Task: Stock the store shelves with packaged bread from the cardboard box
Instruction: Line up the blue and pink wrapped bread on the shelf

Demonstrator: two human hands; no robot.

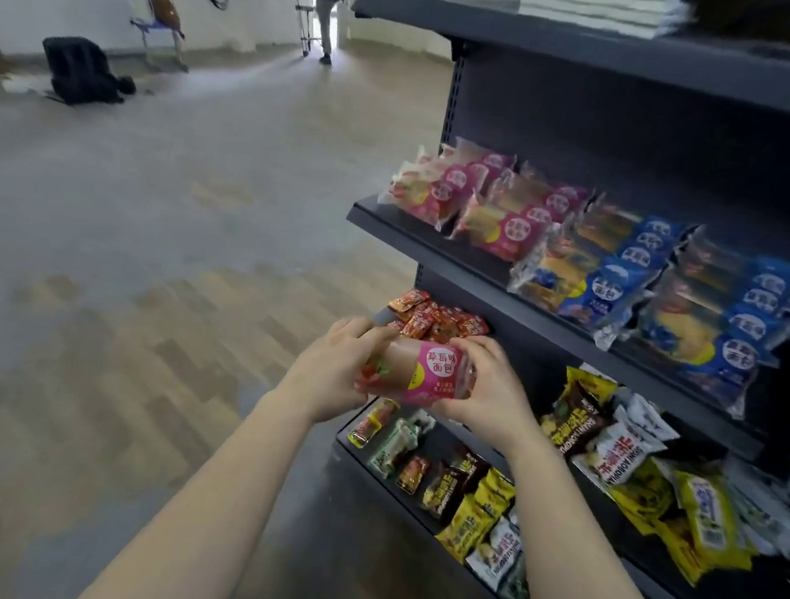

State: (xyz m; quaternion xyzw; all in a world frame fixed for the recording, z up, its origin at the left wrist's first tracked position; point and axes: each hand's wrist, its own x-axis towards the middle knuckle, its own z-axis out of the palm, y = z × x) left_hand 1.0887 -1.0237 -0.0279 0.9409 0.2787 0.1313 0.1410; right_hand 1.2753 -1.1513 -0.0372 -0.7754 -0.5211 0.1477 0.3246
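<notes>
hands (pixel 332 366) (pixel 491 390) round glossy pink bread packet (pixel 428 375)

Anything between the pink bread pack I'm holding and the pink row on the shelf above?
Nothing visible. Left hand and right hand hold the pink bread pack in open air below the pink row, though that row already reaches the shelf lip.

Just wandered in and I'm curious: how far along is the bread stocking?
Done: pink bread packs and blue bread packs line the middle shelf. In hand: the left hand and right hand hold one more pink pack, not yet shelved. Left: placing it; the cardboard box is out of view, so the remainder is unknown.
</notes>
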